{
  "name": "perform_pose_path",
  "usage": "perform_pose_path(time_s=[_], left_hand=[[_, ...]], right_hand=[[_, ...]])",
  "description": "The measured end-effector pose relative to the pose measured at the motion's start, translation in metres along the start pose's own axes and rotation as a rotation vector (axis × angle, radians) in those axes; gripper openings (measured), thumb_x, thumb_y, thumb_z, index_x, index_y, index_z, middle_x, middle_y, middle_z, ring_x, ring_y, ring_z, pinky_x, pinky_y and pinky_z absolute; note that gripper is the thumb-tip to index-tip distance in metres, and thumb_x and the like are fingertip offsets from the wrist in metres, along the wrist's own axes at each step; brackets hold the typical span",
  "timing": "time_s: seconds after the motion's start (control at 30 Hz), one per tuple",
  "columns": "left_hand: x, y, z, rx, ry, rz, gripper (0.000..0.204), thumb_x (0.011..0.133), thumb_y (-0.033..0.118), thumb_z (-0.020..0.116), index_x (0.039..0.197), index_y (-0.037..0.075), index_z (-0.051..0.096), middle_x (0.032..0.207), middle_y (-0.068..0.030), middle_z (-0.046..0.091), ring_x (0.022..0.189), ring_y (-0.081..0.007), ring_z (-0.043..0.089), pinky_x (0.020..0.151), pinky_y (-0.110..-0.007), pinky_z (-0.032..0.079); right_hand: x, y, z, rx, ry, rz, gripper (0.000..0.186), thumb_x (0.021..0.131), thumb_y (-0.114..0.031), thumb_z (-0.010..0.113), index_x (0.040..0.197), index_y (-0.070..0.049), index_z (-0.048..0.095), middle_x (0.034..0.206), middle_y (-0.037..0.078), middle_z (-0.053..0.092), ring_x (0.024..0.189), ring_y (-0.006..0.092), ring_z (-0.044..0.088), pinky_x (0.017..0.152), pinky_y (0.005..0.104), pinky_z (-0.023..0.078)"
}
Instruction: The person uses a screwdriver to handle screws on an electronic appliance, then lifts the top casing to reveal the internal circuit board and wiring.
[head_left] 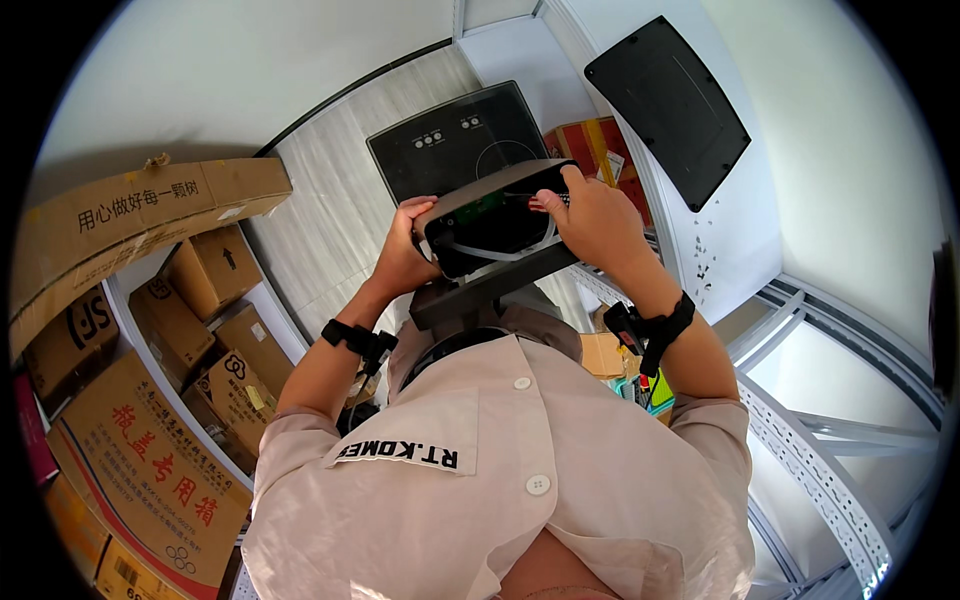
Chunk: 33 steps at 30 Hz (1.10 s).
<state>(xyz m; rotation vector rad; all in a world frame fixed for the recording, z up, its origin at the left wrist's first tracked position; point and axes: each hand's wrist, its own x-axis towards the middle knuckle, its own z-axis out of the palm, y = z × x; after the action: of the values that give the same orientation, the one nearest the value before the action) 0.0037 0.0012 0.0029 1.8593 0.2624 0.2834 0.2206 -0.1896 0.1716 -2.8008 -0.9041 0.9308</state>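
A black open housing [480, 205] with a green board, a pale tube and some wiring inside is held tilted in front of my body. My left hand [402, 255] grips its left end, fingers wrapped over the edge. My right hand [595, 225] has its fingers closed around the right end near the top rim. A dark bar [470, 300] runs along the housing's lower side. Behind the housing is a black glass-topped cooktop panel [440, 150] with knobs and a ring marking.
Cardboard boxes [215, 270] fill shelving on the left, topped by a long carton [140, 230]. A black rectangular panel [668, 105] lies on a white surface at upper right, near a red carton [585, 140]. Metal shelf rails [805, 455] run along the lower right.
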Motion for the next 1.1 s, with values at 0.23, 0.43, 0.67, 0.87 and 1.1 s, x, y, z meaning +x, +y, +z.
perform_pose_path(time_s=[0.23, 0.43, 0.67, 0.87, 1.1], left_hand=[[0.001, 0.002, 0.001, -0.052, 0.014, -0.026, 0.094, 0.064, 0.008, 0.098, 0.137, 0.006, 0.04, 0.147, -0.0176, 0.044, 0.137, -0.0282, 0.05, 0.112, -0.038, 0.045], [0.003, 0.01, -0.001, -0.082, -0.011, -0.076, 0.093, 0.063, 0.006, 0.097, 0.137, 0.005, 0.041, 0.149, -0.0162, 0.043, 0.138, -0.0277, 0.048, 0.114, -0.038, 0.044], [0.004, 0.007, -0.003, -0.033, -0.018, -0.068, 0.092, 0.063, 0.005, 0.097, 0.137, 0.006, 0.041, 0.149, -0.0173, 0.043, 0.138, -0.0286, 0.048, 0.113, -0.039, 0.045], [0.001, 0.008, 0.0, -0.099, -0.001, -0.099, 0.094, 0.063, 0.006, 0.098, 0.137, 0.005, 0.04, 0.149, -0.0174, 0.042, 0.138, -0.0279, 0.049, 0.112, -0.039, 0.047], [0.001, 0.005, 0.001, -0.03, 0.007, -0.041, 0.097, 0.061, 0.007, 0.099, 0.137, 0.005, 0.038, 0.147, -0.018, 0.042, 0.137, -0.0277, 0.05, 0.111, -0.039, 0.048]], right_hand=[[0.006, 0.022, 0.007, 0.143, 0.211, -0.61, 0.04, 0.09, -0.013, 0.074, 0.127, -0.005, 0.062, 0.105, 0.018, 0.066, 0.108, 0.0368, 0.064, 0.09, 0.0467, 0.053], [0.002, 0.008, 0.012, 0.121, 0.21, -0.272, 0.037, 0.089, -0.01, 0.073, 0.124, -0.005, 0.062, 0.106, 0.018, 0.065, 0.11, 0.0362, 0.064, 0.09, 0.0478, 0.051], [0.014, 0.02, 0.005, 0.117, 0.18, -0.646, 0.03, 0.094, -0.023, 0.071, 0.118, -0.006, 0.062, 0.112, 0.02, 0.063, 0.099, 0.037, 0.068, 0.081, 0.0486, 0.055], [-0.002, 0.006, 0.006, 0.087, 0.248, -0.411, 0.028, 0.088, -0.013, 0.075, 0.113, -0.007, 0.063, 0.108, 0.016, 0.063, 0.097, 0.0366, 0.065, 0.08, 0.0462, 0.054], [0.003, 0.018, 0.004, 0.094, 0.247, -0.616, 0.026, 0.086, -0.006, 0.073, 0.108, -0.008, 0.06, 0.107, 0.014, 0.063, 0.111, 0.0367, 0.063, 0.085, 0.0439, 0.053]])
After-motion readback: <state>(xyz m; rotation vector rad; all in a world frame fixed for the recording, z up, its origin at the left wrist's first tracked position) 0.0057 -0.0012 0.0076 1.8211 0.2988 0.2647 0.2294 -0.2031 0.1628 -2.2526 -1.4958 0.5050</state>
